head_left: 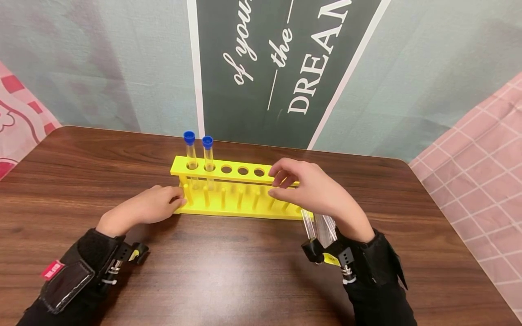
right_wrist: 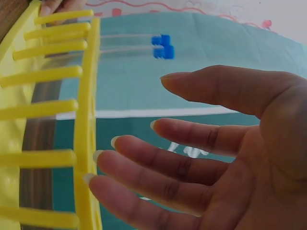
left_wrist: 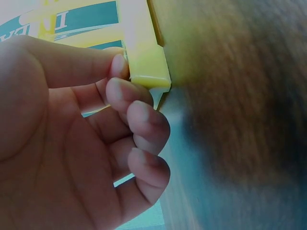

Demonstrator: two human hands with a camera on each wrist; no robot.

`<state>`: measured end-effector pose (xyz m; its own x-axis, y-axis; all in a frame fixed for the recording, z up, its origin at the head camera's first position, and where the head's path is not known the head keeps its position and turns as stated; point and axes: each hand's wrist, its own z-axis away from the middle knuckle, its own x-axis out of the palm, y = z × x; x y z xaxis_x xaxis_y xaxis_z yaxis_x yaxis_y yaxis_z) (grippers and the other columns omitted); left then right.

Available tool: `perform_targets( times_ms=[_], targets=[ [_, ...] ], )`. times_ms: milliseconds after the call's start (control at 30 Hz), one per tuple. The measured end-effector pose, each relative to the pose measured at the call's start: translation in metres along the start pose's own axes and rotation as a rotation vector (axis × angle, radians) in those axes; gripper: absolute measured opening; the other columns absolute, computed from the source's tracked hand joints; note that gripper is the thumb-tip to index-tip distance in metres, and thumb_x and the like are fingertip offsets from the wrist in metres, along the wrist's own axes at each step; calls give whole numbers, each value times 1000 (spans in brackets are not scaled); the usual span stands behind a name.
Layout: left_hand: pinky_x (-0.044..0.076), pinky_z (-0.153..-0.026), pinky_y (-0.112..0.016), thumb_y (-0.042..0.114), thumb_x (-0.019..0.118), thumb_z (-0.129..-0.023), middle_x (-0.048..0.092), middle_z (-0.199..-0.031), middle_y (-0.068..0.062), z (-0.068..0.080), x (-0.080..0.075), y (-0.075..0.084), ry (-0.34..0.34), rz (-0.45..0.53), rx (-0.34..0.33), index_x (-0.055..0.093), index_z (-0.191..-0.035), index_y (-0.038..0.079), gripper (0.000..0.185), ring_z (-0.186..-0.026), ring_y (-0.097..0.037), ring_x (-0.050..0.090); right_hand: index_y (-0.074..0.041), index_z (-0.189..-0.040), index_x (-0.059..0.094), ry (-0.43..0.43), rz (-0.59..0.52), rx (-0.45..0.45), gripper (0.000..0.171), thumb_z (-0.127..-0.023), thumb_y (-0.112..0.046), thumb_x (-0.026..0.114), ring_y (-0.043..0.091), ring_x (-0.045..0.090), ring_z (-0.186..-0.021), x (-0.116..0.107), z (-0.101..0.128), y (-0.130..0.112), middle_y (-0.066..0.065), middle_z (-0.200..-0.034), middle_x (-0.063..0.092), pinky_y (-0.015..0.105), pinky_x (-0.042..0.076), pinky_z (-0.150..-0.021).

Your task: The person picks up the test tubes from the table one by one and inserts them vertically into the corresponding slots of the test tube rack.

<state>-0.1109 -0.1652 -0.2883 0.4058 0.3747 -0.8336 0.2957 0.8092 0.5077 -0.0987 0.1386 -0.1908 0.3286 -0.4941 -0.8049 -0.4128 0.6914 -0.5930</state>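
Note:
A yellow test tube rack (head_left: 240, 211) stands on the table, with a row of holes on top and pegs along its base. Two test tubes with blue caps, one (head_left: 189, 137) at the far left hole and another (head_left: 208, 142) beside it, stand upright in the rack. My left hand (head_left: 152, 203) pinches the rack's left end; in the left wrist view, thumb and fingers meet at the yellow end piece (left_wrist: 146, 57). Over the rack's right part hovers my right hand (head_left: 307, 188), fingers spread and nothing in them. The right wrist view shows that bare palm (right_wrist: 240, 187) beside the rack.
Several clear tubes (head_left: 325, 231) lie on the table beneath my right wrist, partly hidden, by a small yellow item (head_left: 331, 259). Behind the brown table (head_left: 228, 271) hangs a printed cloth (head_left: 261, 108) with white lettering.

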Motion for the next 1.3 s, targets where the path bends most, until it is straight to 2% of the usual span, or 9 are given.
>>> perform_targets(
  times_ms=[200,367,533,767,933,1300],
  targets=[
    [31,-51,-27,14,48,-95,38,-61,-1,0,0,0,-1,-6,-10,53,-84,5,15,-53,-14,36,-4,-103,58,65,-21,9,24,-83,-12,67,13,58,-82,-10,16,10,1,-87,61,35,45,-73],
    [31,-51,-27,14,48,-94,38,-61,-1,1,0,0,1,-2,-4,53,-83,5,15,-52,-14,35,-3,-101,59,91,-47,58,20,-83,-9,65,14,58,-81,-19,26,20,2,-87,61,30,46,-69],
    [31,-51,-28,14,48,-95,38,-61,-1,1,0,0,-1,-3,-5,53,-84,5,15,-53,-14,36,-2,-100,58,95,-70,85,18,-84,-8,63,19,59,-79,-28,32,26,5,-89,59,28,48,-68],
    [31,-51,-28,14,48,-94,38,-61,-2,1,1,0,0,3,-10,53,-85,4,15,-53,-15,36,1,-101,57,85,-73,144,20,-85,-9,63,19,60,-73,-34,37,32,8,-86,61,30,50,-65],
    [31,-52,-28,14,48,-94,38,-61,-2,1,1,0,1,-2,-10,53,-85,5,15,-53,-15,36,2,-99,56,89,-73,181,19,-84,-8,63,22,59,-69,-33,40,36,9,-84,60,30,49,-62],
    [32,-52,-28,14,49,-94,39,-61,-2,0,1,-1,-11,11,-24,55,-90,2,15,-53,-15,37,0,-98,57,55,-20,248,19,-83,-9,65,18,57,-73,-27,44,46,7,-84,59,29,49,-59]
  ],
)
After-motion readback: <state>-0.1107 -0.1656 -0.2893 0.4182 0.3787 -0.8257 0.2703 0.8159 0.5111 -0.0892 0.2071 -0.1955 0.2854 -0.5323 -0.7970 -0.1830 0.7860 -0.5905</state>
